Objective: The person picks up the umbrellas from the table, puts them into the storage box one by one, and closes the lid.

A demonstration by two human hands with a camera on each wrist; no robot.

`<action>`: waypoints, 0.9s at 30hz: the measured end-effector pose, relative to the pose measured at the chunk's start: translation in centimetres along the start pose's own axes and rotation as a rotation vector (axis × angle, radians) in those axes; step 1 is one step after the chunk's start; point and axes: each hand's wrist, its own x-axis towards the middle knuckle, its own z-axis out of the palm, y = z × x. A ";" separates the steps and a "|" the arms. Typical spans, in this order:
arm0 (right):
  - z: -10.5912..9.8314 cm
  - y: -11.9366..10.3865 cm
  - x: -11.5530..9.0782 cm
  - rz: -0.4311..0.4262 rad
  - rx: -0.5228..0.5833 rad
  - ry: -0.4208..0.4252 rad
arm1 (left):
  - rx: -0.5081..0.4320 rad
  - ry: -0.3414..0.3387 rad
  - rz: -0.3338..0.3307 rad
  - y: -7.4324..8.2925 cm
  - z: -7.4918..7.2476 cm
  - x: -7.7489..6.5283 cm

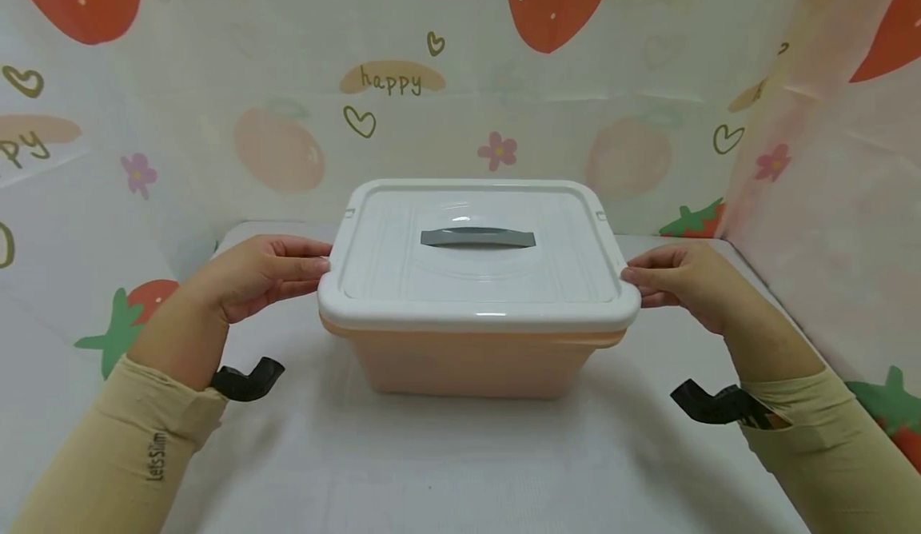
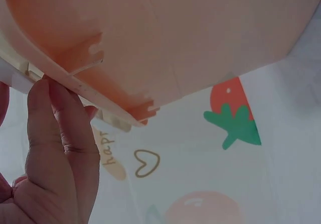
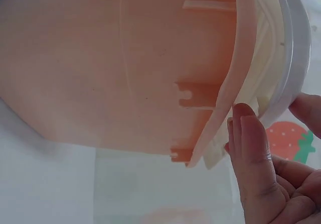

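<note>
A peach storage box point(image 1: 471, 366) with a white lid point(image 1: 471, 278) stands in the middle of the table, a grey handle point(image 1: 478, 237) across the lid's top. My left hand point(image 1: 284, 268) grips the lid's left edge, thumb at the rim and the other fingers lower down. At the opposite edge, my right hand point(image 1: 672, 278) pinches the lid in the same way. From below, the right wrist view shows fingers point(image 3: 253, 143) at a cream-coloured part between the lid and the box's peach rim point(image 3: 243, 48). The left wrist view has fingertips point(image 2: 42, 91) right at the rim.
The box stands on a white-covered table point(image 1: 460, 470). Behind it and at both sides hang cloth walls point(image 1: 547, 118) printed with strawberries, hearts and flowers. A black curved mount point(image 1: 248, 380) sticks out from the left wrist, another black mount point(image 1: 712, 402) from the right.
</note>
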 end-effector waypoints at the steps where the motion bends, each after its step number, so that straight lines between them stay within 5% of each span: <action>1: 0.0 0.0 0.0 0.006 -0.014 -0.003 | 0.009 0.000 -0.003 0.0 0.0 0.0; 27: 0.6 0.5 0.0 0.073 -0.092 -0.032 | 0.030 -0.015 -0.045 -1.1 -0.4 0.4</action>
